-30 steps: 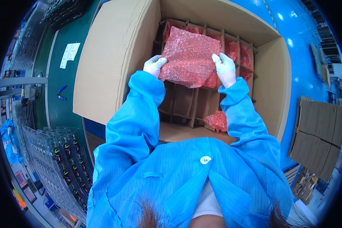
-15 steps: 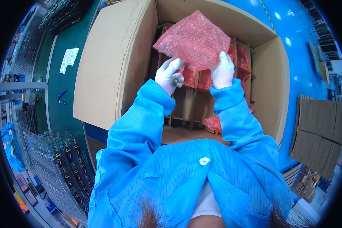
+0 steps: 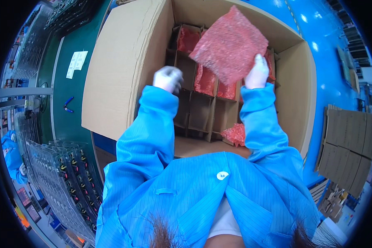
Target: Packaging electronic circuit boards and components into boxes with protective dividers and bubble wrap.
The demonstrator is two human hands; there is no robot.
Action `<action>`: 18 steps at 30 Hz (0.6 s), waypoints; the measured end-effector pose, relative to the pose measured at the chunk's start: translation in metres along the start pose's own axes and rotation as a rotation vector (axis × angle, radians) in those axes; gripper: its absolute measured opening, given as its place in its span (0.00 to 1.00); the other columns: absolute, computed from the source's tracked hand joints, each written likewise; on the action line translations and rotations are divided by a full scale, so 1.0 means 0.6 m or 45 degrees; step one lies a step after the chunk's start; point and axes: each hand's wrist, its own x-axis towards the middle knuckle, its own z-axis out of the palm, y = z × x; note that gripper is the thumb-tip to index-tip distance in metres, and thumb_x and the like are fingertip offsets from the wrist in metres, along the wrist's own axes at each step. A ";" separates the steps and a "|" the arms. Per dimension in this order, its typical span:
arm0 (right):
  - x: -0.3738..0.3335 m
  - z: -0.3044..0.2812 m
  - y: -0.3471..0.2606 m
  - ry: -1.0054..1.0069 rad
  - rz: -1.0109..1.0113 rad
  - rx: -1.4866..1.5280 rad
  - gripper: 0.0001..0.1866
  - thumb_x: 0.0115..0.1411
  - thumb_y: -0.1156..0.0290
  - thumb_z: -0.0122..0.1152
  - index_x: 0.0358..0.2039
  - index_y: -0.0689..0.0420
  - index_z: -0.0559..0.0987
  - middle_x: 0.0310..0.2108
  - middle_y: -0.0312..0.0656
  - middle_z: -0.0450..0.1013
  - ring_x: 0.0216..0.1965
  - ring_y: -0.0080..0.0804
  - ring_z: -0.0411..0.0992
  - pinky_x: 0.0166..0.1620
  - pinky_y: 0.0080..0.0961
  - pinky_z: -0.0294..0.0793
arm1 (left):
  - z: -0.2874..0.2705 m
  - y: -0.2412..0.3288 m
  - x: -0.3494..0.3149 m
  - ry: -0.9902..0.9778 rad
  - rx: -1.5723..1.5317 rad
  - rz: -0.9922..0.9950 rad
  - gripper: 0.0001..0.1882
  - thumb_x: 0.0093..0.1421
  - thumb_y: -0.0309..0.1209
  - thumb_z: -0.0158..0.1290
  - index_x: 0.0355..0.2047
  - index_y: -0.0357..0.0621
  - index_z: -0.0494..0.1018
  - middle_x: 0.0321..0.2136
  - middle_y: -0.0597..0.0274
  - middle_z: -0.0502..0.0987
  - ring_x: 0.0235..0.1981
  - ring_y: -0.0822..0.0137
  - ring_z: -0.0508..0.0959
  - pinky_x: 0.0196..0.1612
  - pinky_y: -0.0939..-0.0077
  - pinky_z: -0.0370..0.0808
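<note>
My gloved right hand [image 3: 257, 73] grips a pink bubble-wrap bag [image 3: 231, 45] by its lower right edge, holding it over an open cardboard box [image 3: 295, 78]. My left hand [image 3: 168, 79], gloved in white, is apart from the bag above the box's left side; its fingers are blurred. Inside the box, cardboard dividers [image 3: 213, 113] form several compartments. Some hold pink bubble-wrapped items [image 3: 205, 80], while those nearer me look bare. One crumpled pink bubble-wrap piece [image 3: 234, 134] sits close to my right sleeve. The bag hides part of the far compartments.
A green bench [image 3: 66, 111] on the left bears white label sheets [image 3: 76, 64] and blue-handled pliers [image 3: 68, 105]. Clear trays with small parts [image 3: 72, 177] stand at lower left. Stacked flat cardboard [image 3: 345, 144] is at right on the blue floor. Another person's blue sleeve [image 3: 13, 155] shows far left.
My left hand has let go of the bag and moved left. My right hand has carried the bag right and farther away, uncovering compartments at the left.
</note>
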 end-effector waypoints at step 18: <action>-0.004 0.092 0.055 -0.666 -0.822 -1.244 0.20 0.47 0.62 0.55 0.41 0.54 0.71 0.34 0.44 0.71 0.35 0.42 0.68 0.37 0.32 0.68 | -0.042 -0.151 0.138 0.469 0.493 -0.069 0.11 0.46 0.26 0.49 0.31 0.35 0.72 0.26 0.50 0.76 0.28 0.52 0.75 0.32 0.68 0.71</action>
